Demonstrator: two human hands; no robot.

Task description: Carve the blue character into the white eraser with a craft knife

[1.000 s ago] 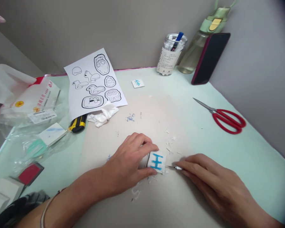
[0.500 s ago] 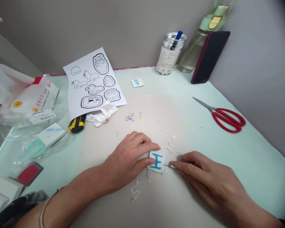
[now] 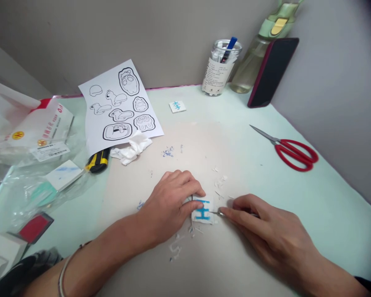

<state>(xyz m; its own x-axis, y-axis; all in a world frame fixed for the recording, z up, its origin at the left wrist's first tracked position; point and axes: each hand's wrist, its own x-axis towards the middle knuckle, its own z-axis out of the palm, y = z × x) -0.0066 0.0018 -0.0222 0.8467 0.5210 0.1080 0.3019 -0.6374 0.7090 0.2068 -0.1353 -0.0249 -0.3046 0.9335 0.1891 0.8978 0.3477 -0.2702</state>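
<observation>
Your left hand [image 3: 173, 202] pinches a blue-marked block [image 3: 203, 215]; your right hand [image 3: 273, 231] pinches a slim tool [image 3: 220, 213]. Behind, a jar [image 3: 217, 77] (clear, labelled) holds a blue pen [image 3: 233, 43].

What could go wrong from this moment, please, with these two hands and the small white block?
First, the thin metal tool in the right hand points toward the thumb of the left hand, so a slip might cut it. Second, the tool's tip is close to the blue marking on the white block; a stray push could damage it. Third, the thumb overlaps this marking and might smear it, if it is wet; I cannot tell.
</observation>
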